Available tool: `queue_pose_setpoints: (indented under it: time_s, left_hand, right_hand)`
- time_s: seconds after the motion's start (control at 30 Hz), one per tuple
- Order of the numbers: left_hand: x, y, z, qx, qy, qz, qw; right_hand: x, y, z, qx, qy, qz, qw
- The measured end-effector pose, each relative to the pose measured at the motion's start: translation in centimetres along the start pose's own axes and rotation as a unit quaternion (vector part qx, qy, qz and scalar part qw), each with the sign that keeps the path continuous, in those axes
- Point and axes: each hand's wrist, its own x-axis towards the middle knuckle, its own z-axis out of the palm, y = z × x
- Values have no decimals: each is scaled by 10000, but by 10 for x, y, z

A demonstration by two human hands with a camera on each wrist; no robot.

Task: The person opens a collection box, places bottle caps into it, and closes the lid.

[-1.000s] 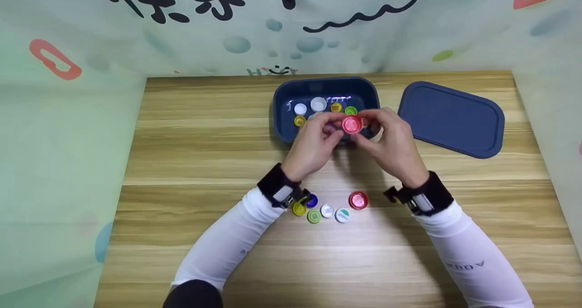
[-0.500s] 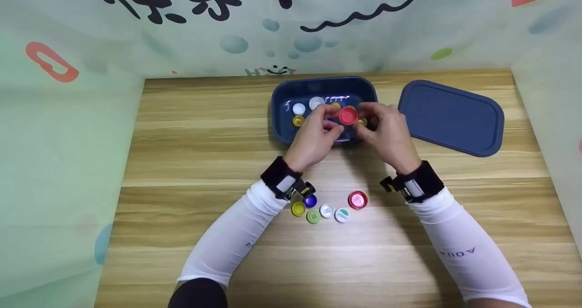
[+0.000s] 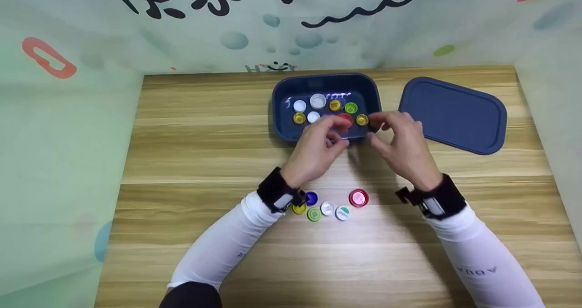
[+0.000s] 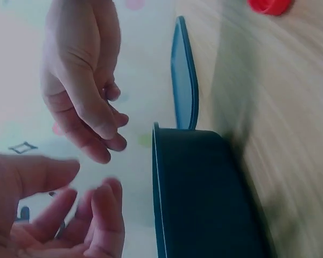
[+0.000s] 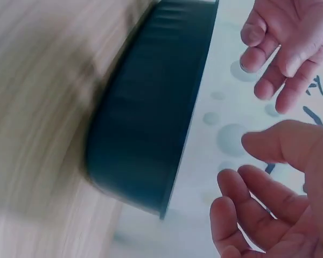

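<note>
Both bare hands hover over the near side of a dark blue plastic box [image 3: 283, 128]. My left hand [image 3: 313, 153] has loosely bent fingers with nothing between them, as the left wrist view also shows. Just past its fingertips a red bottle cap [image 3: 347, 118] lies in the box, partly covered by the index finger. My right hand [image 3: 406, 148] is at the box's right end, thumb and fingers apart and holding nothing. Nearest to it is a gold cap [image 3: 362, 120] in the box. Several more caps lie there, among them a green one [image 3: 351, 108] and a large white one [image 3: 318, 101].
On the wooden table [image 3: 195, 162], a blue lid [image 3: 454, 117] lies right of the box. Between the forearms are several caps: red [image 3: 358, 198], white-and-green [image 3: 342, 213], white [image 3: 327, 208], green [image 3: 314, 214], blue [image 3: 312, 199] and yellow [image 3: 298, 208]. A printed cloth [image 3: 191, 48] stands behind.
The red cap held between both hands was let go and now lies in the box. My hands have moved apart, the right one drawing back to the right.
</note>
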Motion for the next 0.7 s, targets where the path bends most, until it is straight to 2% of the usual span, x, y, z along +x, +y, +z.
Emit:
queue_pose_setpoints:
  time_s: [0.17, 0.3, 0.5, 0.7]
  left_hand:
    - [-12, -1, 7, 415, -647, 166, 9969]
    - [-20, -7, 14, 1019, -1174, 275, 9875]
    - [-30, -16, 25, 2075, -1908, 279, 9590]
    - [-34, -21, 38, 2782, -2255, 332, 9331]
  right_hand:
    - [-20, 0, -6, -48, -349, -272, 9990]
    - [-36, 1, -6, -59, -793, -385, 9961]
    - [-60, 5, -1, -370, -1483, -501, 9870]
    - [-81, 11, 12, -680, -1971, -631, 9760]
